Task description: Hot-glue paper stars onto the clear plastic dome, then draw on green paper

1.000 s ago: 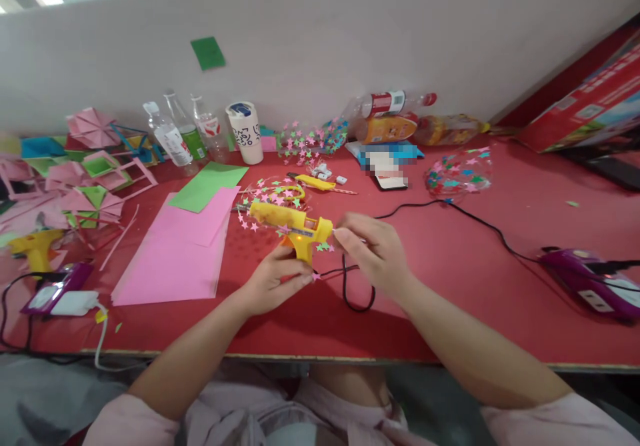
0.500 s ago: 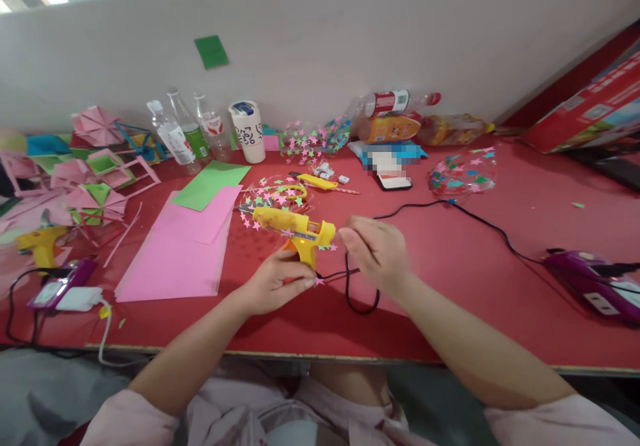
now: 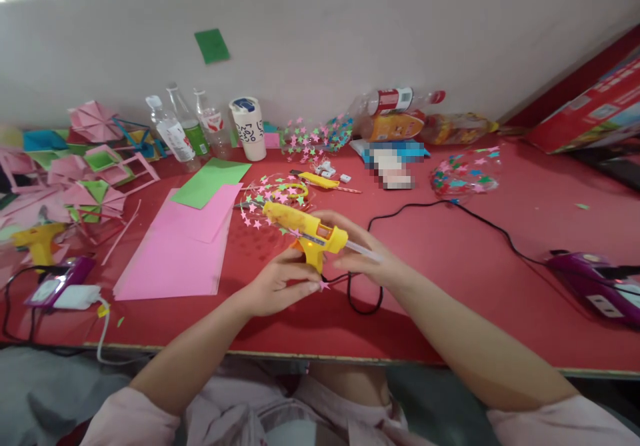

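My left hand (image 3: 280, 285) is wrapped round the handle of a yellow glue gun (image 3: 305, 227), which is held a little above the red table (image 3: 450, 279) with its nozzle pointing left. My right hand (image 3: 365, 256) is closed at the gun's rear, where a clear glue stick (image 3: 363, 251) juts out to the right across its fingers. A clear balloon dotted with pink and green paper stars (image 3: 273, 196) lies right behind the gun's nozzle. The gun's black cord (image 3: 360, 299) loops beneath my right hand and runs off to the right.
Pink paper sheets (image 3: 180, 249) and a green sheet (image 3: 210, 181) lie left of the gun. Folded paper pieces (image 3: 85, 179), a second yellow glue gun (image 3: 37, 241), bottles (image 3: 173, 133) and a cup (image 3: 249, 129) crowd the left and back. A star-filled balloon (image 3: 465, 174) and purple power strip (image 3: 595, 283) lie right.
My right hand has moved from just right of the gun's rear in under it. The glue stick now juts out behind the gun. The gun has shifted slightly right.
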Demonstrator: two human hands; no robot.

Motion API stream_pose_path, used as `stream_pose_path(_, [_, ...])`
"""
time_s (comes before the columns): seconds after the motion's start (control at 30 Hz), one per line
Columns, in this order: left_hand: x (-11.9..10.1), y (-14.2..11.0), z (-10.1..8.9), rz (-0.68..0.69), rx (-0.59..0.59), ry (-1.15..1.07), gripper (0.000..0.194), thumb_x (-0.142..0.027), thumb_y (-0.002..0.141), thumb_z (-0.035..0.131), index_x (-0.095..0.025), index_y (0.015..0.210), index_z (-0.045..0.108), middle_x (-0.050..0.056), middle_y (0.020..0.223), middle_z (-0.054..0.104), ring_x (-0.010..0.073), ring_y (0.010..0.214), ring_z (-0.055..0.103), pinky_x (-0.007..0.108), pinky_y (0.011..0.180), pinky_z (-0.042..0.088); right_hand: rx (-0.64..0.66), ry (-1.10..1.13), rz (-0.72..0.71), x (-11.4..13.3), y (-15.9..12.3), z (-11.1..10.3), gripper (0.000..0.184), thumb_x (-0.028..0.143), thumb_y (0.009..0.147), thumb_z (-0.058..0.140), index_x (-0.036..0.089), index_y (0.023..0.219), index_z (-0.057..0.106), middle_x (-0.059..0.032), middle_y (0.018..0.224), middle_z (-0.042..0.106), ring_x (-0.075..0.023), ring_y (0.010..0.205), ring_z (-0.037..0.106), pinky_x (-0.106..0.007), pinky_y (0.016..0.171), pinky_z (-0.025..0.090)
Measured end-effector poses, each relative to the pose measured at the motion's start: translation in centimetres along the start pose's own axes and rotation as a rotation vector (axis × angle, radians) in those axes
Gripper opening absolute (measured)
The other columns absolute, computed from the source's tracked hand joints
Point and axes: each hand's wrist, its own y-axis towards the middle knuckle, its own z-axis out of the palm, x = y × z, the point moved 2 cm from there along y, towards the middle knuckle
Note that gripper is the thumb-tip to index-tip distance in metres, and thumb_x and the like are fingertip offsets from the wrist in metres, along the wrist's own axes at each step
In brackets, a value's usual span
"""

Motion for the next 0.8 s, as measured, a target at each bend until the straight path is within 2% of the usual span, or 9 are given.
stream_pose_path(0.03, [0.0,0.0,0.0,-0.007,0.012,-0.017,0.023,-0.031,0.091,0.055,-0.017,0.084,0.072,0.008,0.09,0.067,0.0174,0.089,0.061,0.029,0.084,0.051,0.05,-0.041,0.03,-0.3,-0.1,0.3,0.046,0.04,0.068,0.078,0.022,0.107,0.062,-0.0045,0.112,0.064,-0.0205,0.106,0.059,-0.034,0.092,0.048])
stream_pose_path(0.17, [-0.5,0.4,0.3,0.001,0.12,-0.111,0.02,-0.025,0.09,0.056,-0.015,0.082,0.071,0.007,0.085,0.067,0.0162,0.087,0.06,0.028,0.083,0.05,0.154,-0.144,0.099,-0.7,-0.2,1.6,0.031,0.048,0.08,0.065,0.021,0.095,0.066,-0.0036,0.095,0.067,-0.0204,0.102,0.061,-0.038,0.097,0.047])
stream_pose_path(0.3, [-0.9,0.8,-0.2,-0.029,0.166,-0.171,0.02,-0.027,0.09,0.057,-0.017,0.079,0.071,0.007,0.086,0.067,0.0166,0.09,0.061,0.03,0.087,0.049,0.09,-0.166,0.036,-0.4,-0.1,2.1,0.038,0.054,0.085,0.057,0.023,0.104,0.066,-0.005,0.103,0.068,-0.0204,0.109,0.06,-0.038,0.103,0.044])
stream_pose_path(0.37, [-0.9,0.9,-1.1,-0.08,0.097,-0.176,0.02,-0.031,0.089,0.059,-0.019,0.078,0.072,0.008,0.096,0.068,0.0188,0.1,0.061,0.033,0.093,0.048,-0.004,-0.172,0.011,-0.4,-0.1,1.4,0.037,0.053,0.085,0.055,0.024,0.106,0.065,-0.005,0.1,0.068,-0.0199,0.101,0.062,-0.037,0.095,0.048])
stream_pose_path(0.43, [-0.7,0.9,-2.3,-0.155,-0.052,-0.175,0.019,-0.033,0.087,0.061,-0.021,0.075,0.071,0.008,0.103,0.067,0.0198,0.104,0.061,0.035,0.094,0.047,-0.098,-0.155,-0.01,-0.5,-0.2,0.4,0.036,0.052,0.085,0.055,0.024,0.105,0.065,-0.0039,0.093,0.067,-0.0182,0.089,0.063,-0.033,0.082,0.052])
stream_pose_path(0.53, [-0.1,0.6,-4.3,-0.294,-0.387,-0.176,0.017,-0.03,0.085,0.059,-0.021,0.074,0.067,0.004,0.08,0.066,0.0137,0.074,0.061,0.027,0.069,0.051,-0.184,-0.121,-0.002,-0.6,-0.4,-0.7,0.032,0.048,0.082,0.058,0.023,0.101,0.064,-0.0009,0.084,0.065,-0.0105,0.06,0.054,-0.025,0.055,0.045])
stream_pose_path(0.6, [0.4,0.4,-5.0,-0.354,-0.544,-0.161,0.014,-0.027,0.083,0.059,-0.019,0.073,0.065,0.001,0.069,0.063,0.01,0.06,0.056,0.022,0.056,0.047,-0.21,-0.173,0.066,-0.7,-0.5,-0.5,0.028,0.046,0.081,0.059,0.022,0.094,0.064,-0.0006,0.082,0.065,-0.0076,0.051,0.047,-0.023,0.047,0.04])
stream_pose_path(0.7, [0.8,0.2,-5.2,-0.396,-0.617,-0.1,0.013,-0.025,0.082,0.057,-0.018,0.074,0.065,-0.001,0.064,0.062,0.0081,0.054,0.053,0.019,0.051,0.043,-0.196,-0.346,0.092,-0.8,-0.7,0.5,0.026,0.045,0.079,0.063,0.02,0.085,0.064,-0.0029,0.08,0.067,-0.0123,0.061,0.058,-0.025,0.054,0.046])
stream_pose_path(0.8, [0.8,0.0,-5.0,-0.408,-0.624,0.018,0.014,-0.025,0.084,0.055,-0.019,0.074,0.063,-0.002,0.061,0.06,0.008,0.054,0.052,0.019,0.052,0.042,-0.154,-0.472,-0.018,-0.8,-0.8,1.4,0.025,0.047,0.078,0.066,0.022,0.083,0.065,-0.0037,0.081,0.067,-0.0163,0.071,0.062,-0.029,0.064,0.051])
